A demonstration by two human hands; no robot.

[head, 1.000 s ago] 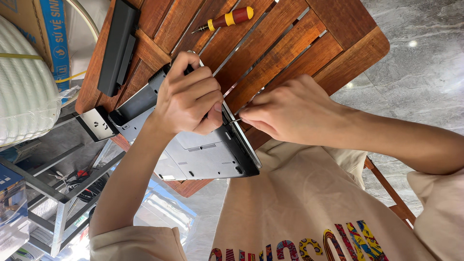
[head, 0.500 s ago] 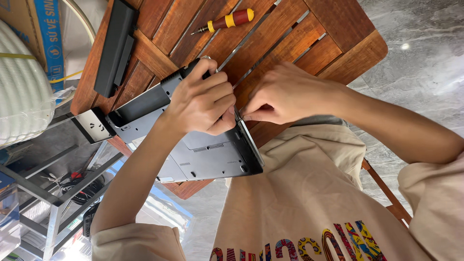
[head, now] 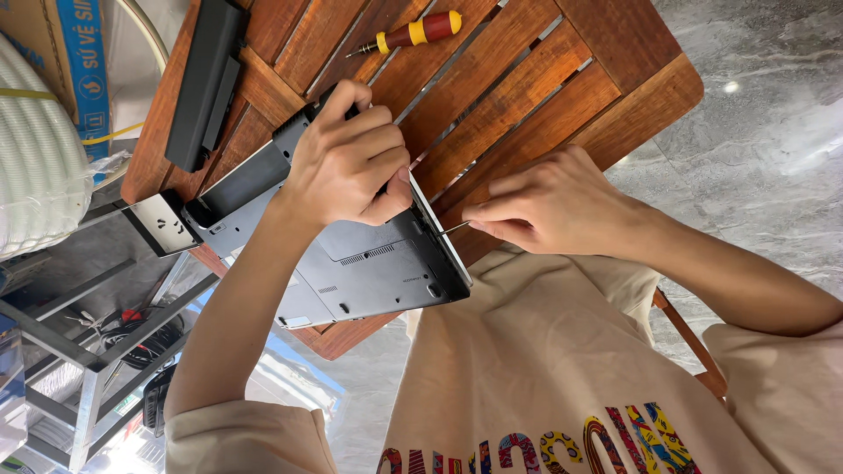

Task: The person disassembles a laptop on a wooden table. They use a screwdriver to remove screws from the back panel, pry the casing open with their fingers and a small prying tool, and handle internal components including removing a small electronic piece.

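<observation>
Grey and flat, an upturned laptop (head: 351, 263) lies with its underside up on the slatted wooden surface (head: 562, 88), at the edge nearest the person, one corner hanging past the rim. The picture is seen inverted, with the person's beige shirt (head: 544, 386) at the bottom.

The left hand (head: 351, 162) comes in from the lower left on a bent forearm and sits on top of the laptop, wrist raised, fingers curled over and thumb pressed down along the side edge of the case. Its grip is narrow, bearing on the laptop body rather than wrapping round it.

The right hand (head: 553, 206) reaches in from the right, forearm stretched across the shirt, knuckles up. Its grip is pinched tight: thumb and forefinger hold a thin metal tool (head: 455, 228), whose tip points at the laptop's side edge, just below the left thumb. Whether the tip touches the case cannot be told.

Farther off on the surface lie a red and yellow screwdriver (head: 408, 33) and a long black battery pack (head: 206, 83), both well apart from the hands. A white corrugated hose (head: 35, 158) sits off the surface at the left.
</observation>
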